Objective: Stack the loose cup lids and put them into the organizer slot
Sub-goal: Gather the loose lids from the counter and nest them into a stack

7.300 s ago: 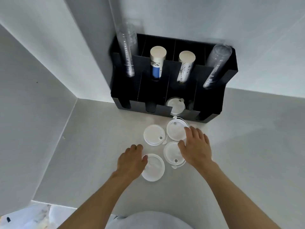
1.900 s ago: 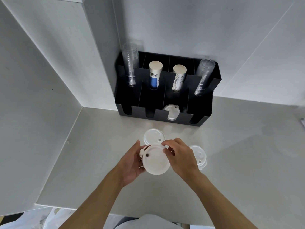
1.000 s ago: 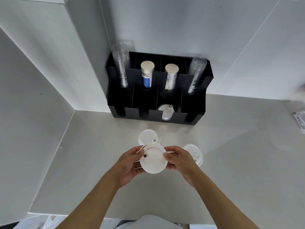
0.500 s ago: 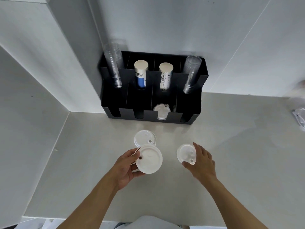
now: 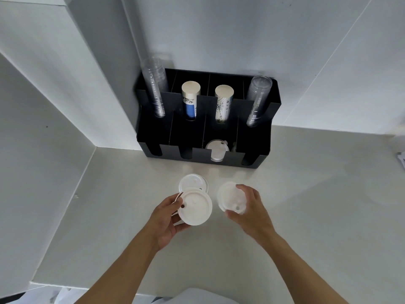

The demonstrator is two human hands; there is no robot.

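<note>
My left hand (image 5: 164, 218) grips a small stack of white cup lids (image 5: 195, 207), held flat above the counter. To its right, my right hand (image 5: 249, 209) pinches another white lid (image 5: 229, 197) between thumb and fingers, tilted. One more loose lid (image 5: 191, 181) lies on the counter just behind the stack, partly hidden by it. The black organizer (image 5: 256, 159) stands against the back wall. A few lids (image 5: 217, 149) sit in its third front slot from the left.
The organizer's back row holds two stacks of clear cups (image 5: 153, 84) and two stacks of paper cups (image 5: 190, 97). White walls close in the left side and the back. Some object (image 5: 402, 157) lies at the counter's right edge.
My right hand has let go of the stack, gone right to the separate lid and taken hold of it. My left hand keeps the stack. The camera has shifted slightly.
</note>
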